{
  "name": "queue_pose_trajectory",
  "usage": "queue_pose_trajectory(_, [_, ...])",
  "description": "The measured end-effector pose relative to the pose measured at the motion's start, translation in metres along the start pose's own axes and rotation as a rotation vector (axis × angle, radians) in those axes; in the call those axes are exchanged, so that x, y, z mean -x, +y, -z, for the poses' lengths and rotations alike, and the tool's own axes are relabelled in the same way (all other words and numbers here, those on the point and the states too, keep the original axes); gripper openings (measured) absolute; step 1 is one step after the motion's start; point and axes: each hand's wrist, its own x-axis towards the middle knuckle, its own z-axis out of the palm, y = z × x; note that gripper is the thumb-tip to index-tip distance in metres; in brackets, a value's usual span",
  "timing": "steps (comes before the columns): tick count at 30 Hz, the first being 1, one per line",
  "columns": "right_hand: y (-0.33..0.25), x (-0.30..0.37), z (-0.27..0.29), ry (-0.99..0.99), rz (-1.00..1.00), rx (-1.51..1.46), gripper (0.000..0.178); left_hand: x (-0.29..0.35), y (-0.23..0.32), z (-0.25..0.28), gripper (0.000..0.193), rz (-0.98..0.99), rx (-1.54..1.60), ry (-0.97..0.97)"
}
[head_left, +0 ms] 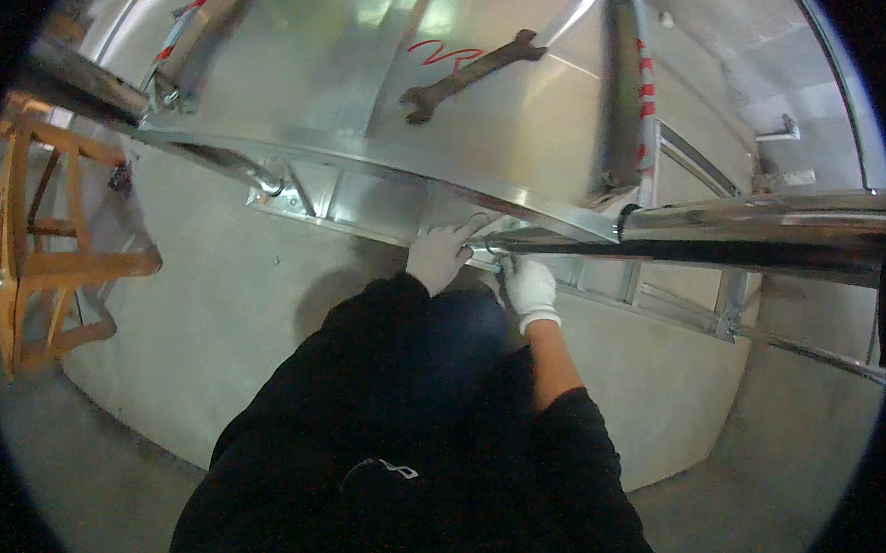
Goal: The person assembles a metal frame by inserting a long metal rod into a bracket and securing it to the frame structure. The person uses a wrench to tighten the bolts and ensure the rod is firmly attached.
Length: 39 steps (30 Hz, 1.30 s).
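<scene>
Both my hands wear white gloves and work close together under the front edge of a metal platform (508, 185). My left hand (440, 256) is at the edge, its fingers bent around a small part by the dark pipe's end that I cannot make out. Just to its right, my right hand (532, 289) is closed below the dark pipe (565, 249); what its greyish fingertips grip is hidden. An open-ended wrench (472, 76), brown and worn, lies slantwise on the platform, beyond my hands.
A wooden stool-like frame (48, 256) stands at the left. A thick shiny pipe (756, 221) runs out to the right, above a ladder-like metal frame (662, 298). Red-and-white striped posts (646, 97) rise at the platform's sides. Concrete floor (208, 364) lies below.
</scene>
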Motion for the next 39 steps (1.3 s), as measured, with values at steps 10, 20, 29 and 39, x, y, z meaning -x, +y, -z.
queue_pose_trajectory(10, [0.024, -0.003, -0.027, 0.201, 0.123, -0.083, 0.017, 0.172, -0.128, 0.036, 0.030, 0.297, -0.062, 0.455])
queue_pose_trajectory(20, [0.004, -0.001, -0.010, 0.096, 0.015, -0.011, 0.030, 0.168, -0.200, 0.072, 0.035, 0.574, -0.309, 0.549])
queue_pose_trajectory(29, [0.004, -0.006, -0.012, 0.051, -0.013, -0.069, 0.029, 0.156, -0.215, 0.070, 0.027, 0.497, -0.254, 0.509])
queue_pose_trajectory(39, [0.005, 0.008, -0.005, 0.204, 0.082, -0.277, 0.031, 0.019, -0.015, 0.019, 0.023, 0.147, 0.442, 0.159])
